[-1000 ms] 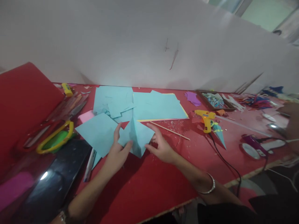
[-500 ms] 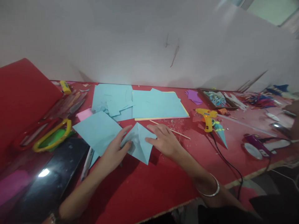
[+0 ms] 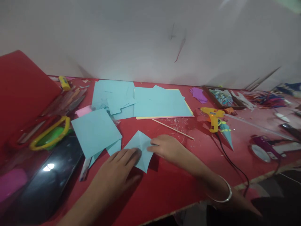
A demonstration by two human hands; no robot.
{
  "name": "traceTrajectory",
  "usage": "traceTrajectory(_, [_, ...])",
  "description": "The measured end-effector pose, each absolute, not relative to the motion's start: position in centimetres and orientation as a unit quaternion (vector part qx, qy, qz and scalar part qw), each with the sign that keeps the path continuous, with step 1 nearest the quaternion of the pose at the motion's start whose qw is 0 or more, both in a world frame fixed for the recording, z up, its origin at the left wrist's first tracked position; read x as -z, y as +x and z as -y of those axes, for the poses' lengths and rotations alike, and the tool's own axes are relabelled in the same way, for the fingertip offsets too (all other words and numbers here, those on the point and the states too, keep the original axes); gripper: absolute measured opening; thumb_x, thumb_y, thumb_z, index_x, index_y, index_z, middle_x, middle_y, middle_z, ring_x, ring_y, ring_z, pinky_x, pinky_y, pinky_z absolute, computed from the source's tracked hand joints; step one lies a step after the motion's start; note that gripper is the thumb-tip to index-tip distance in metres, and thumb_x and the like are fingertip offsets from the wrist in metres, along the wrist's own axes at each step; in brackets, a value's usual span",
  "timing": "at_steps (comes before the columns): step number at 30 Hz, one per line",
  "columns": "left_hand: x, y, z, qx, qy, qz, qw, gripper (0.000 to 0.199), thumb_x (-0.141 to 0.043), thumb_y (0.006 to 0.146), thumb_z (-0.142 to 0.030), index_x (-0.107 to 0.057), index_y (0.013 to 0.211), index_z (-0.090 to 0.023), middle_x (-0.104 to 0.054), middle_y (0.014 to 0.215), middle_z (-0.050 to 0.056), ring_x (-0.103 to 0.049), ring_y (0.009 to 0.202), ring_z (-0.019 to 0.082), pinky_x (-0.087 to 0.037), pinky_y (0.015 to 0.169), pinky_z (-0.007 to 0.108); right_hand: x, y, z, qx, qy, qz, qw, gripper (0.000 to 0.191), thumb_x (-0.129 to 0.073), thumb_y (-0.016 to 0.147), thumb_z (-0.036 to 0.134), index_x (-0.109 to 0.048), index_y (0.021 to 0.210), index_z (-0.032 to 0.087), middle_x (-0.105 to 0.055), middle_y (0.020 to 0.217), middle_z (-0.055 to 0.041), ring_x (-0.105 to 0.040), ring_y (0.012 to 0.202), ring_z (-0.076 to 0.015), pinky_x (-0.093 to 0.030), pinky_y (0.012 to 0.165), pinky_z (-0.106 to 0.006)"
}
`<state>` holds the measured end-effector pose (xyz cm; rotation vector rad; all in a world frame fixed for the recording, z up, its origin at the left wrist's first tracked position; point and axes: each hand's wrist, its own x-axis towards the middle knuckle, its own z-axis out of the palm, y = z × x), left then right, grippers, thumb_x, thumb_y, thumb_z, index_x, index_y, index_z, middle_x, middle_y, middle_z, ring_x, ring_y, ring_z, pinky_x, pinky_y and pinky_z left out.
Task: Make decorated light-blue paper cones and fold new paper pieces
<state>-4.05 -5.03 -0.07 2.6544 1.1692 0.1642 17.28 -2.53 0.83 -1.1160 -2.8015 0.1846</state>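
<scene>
A small light-blue square of paper (image 3: 142, 140) with crossing creases is held just over the red table, one corner pointing away from me. My left hand (image 3: 117, 169) covers its left corner, the fingers bent over the paper and the thumb lower down, apart from the fingers. At the opposite corner my right hand (image 3: 168, 149) pinches the edge between thumb and fingers. Left of the creased paper lies a larger flat blue square (image 3: 96, 131), with more blue paper under it. A thin wooden stick (image 3: 172, 129) rests behind my right hand.
Large blue sheets (image 3: 162, 102) lie along the wall. A yellow glue gun (image 3: 213, 117) with a black cord and a blue paper cone (image 3: 227, 136) are at right, near a tray of scraps (image 3: 222, 97). A dark glossy panel (image 3: 51, 175) and yellow-handled scissors (image 3: 50, 133) are at left.
The creased paper has come slightly nearer to me. My left hand has shifted down and rolled over, its back now facing up. My right hand has moved a little down and right.
</scene>
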Motion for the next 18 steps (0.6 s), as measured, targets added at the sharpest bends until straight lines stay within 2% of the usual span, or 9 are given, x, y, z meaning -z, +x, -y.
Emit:
traceTrajectory(1, [0.2, -4.1, 5.2, -0.046, 0.909, -0.397, 0.114, 0.04, -0.043, 0.076, -0.021, -0.053, 0.114, -0.02, -0.059, 0.113, 0.007, -0.055, 0.098, 0.023, -0.044, 0.08, 0.036, -0.9, 17.4, 2.9, -0.067, -0.364, 0.927, 0.061, 0.02, -0.044, 0.083, 0.017, -0.063, 0.09, 0.022, -0.061, 0.081, -0.0046, -0.054, 0.075, -0.0135, -0.037, 0.066, -0.025])
traceTrajectory(3, [0.5, -4.2, 5.4, -0.039, 0.914, -0.388, 0.114, 0.046, -0.035, 0.073, -0.006, -0.055, 0.112, -0.02, -0.061, 0.109, 0.006, -0.057, 0.094, 0.021, -0.047, 0.075, 0.033, -0.9, 17.6, 3.6, -0.082, -0.361, 0.927, 0.069, 0.021, -0.043, 0.084, 0.017, -0.062, 0.093, 0.023, -0.062, 0.087, -0.005, -0.055, 0.08, -0.0144, -0.039, 0.069, -0.026])
traceTrajectory(7, [0.7, -4.4, 5.6, -0.07, 0.901, -0.402, 0.145, 0.051, -0.033, 0.07, 0.0, -0.056, 0.109, -0.021, -0.062, 0.105, 0.007, -0.057, 0.093, 0.018, -0.048, 0.069, 0.027, -0.3, 18.2, 4.6, -0.139, -0.386, 0.906, 0.1, 0.022, -0.043, 0.083, 0.019, -0.06, 0.096, 0.021, -0.06, 0.102, -0.0055, -0.055, 0.091, -0.0155, -0.043, 0.076, -0.029])
traceTrajectory(10, [0.6, -4.4, 5.4, -0.082, 0.886, -0.423, 0.175, 0.045, -0.033, 0.073, -0.003, -0.058, 0.106, -0.022, -0.063, 0.101, 0.005, -0.058, 0.088, 0.017, -0.048, 0.065, 0.026, 0.4, 18.5, 4.7, -0.193, -0.41, 0.882, 0.134, 0.022, -0.041, 0.084, 0.021, -0.061, 0.094, 0.02, -0.059, 0.103, -0.0054, -0.054, 0.094, -0.0149, -0.043, 0.081, -0.029])
traceTrajectory(13, [0.4, -4.3, 4.9, -0.09, 0.866, -0.454, 0.189, 0.032, -0.034, 0.081, -0.016, -0.06, 0.099, -0.022, -0.064, 0.096, 0.005, -0.059, 0.082, 0.017, -0.047, 0.064, 0.028, 0.9, 18.3, 4.5, -0.234, -0.432, 0.853, 0.177, 0.022, -0.04, 0.085, 0.021, -0.061, 0.089, 0.019, -0.059, 0.097, -0.0055, -0.052, 0.092, -0.014, -0.042, 0.081, -0.028])
traceTrajectory(18, [0.5, -4.4, 4.3, -0.077, 0.838, -0.516, 0.16, 0.029, -0.036, 0.084, -0.033, -0.061, 0.08, -0.019, -0.064, 0.079, 0.004, -0.058, 0.075, 0.02, -0.041, 0.062, 0.032, 0.8, 17.5, 4.0, -0.29, -0.498, 0.789, 0.214, 0.021, -0.046, 0.083, 0.027, -0.06, 0.07, 0.017, -0.056, 0.081, -0.0037, -0.052, 0.076, -0.0115, -0.041, 0.068, -0.023])
